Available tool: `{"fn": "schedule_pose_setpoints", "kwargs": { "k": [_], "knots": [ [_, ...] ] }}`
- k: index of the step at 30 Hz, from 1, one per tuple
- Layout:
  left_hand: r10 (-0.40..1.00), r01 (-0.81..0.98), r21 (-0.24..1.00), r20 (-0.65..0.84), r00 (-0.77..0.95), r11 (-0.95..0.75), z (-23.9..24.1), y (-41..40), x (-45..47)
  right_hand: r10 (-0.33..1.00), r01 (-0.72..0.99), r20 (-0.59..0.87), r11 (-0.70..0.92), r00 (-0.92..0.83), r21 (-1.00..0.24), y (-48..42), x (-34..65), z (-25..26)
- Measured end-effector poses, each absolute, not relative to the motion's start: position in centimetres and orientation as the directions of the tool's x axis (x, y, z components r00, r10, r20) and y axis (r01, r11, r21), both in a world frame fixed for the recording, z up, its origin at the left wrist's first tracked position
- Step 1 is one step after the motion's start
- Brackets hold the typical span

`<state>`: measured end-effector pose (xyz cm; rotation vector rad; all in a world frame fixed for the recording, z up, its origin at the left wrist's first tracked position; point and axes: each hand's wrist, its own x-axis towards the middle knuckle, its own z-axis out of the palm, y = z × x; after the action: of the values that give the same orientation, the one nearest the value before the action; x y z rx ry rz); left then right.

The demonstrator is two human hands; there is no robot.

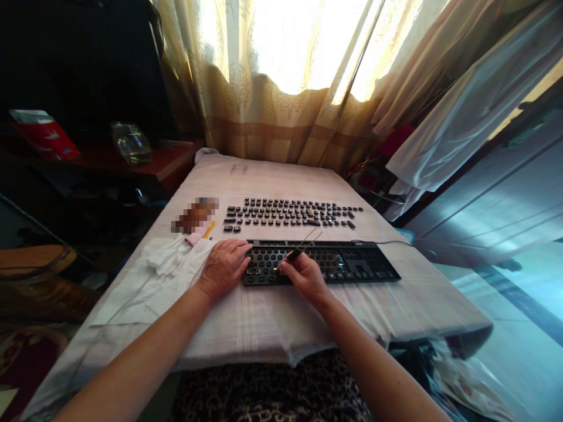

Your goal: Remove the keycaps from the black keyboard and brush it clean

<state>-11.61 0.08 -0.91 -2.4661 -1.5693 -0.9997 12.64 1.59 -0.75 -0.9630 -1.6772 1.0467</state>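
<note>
A black keyboard base [352, 264] with its keycaps removed lies on a cloth-covered table [264, 328]. My left hand [224, 266] rests on the keyboard's left end, fingers curled over its edge, holding it down. My right hand [303, 275] is closed in a pinch on a thin tool with a red-and-black handle and wire loop [299, 251], its tip at the left part of the keyboard. Several loose black keycaps [290, 212] are laid out in rows on the cloth behind the keyboard.
White cloths [167, 261] lie left of the keyboard, with a blurred object [196, 215] behind them. A dark wooden shelf [132, 164] with a clear jar [131, 142] and red packet [44, 136] stands at the left. Curtains [285, 88] hang behind the table.
</note>
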Motion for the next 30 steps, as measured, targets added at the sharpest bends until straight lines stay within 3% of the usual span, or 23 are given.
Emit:
{"fn": "schedule_pose_setpoints", "kwargs": {
  "k": [7, 13, 19, 30],
  "knots": [
    [0.746, 0.703, 0.365, 0.563, 0.355, -0.610, -0.3, -1.6, -9.5, 0.873, 0.203, 0.355, 0.434, -0.334, -0.878, 1.1, 12.0, 0.2],
    [0.755, 0.661, 0.432, 0.566, 0.331, -0.613, -0.2, -1.5, -9.4, 0.797, 0.208, 0.441, 0.554, -0.413, -0.806, 1.2, 11.3, 0.9],
    [0.760, 0.707, 0.432, 0.607, 0.231, -0.560, -0.5, -1.4, -9.5, 0.747, 0.154, 0.559, 0.638, -0.360, -0.754, 1.4, 11.0, 1.1],
    [0.778, 0.786, 0.378, 0.596, 0.198, -0.490, -0.9, -1.6, -10.4, 0.804, 0.252, 0.433, 0.555, -0.407, -0.793, 1.7, 11.6, 1.1]
  ]
}}
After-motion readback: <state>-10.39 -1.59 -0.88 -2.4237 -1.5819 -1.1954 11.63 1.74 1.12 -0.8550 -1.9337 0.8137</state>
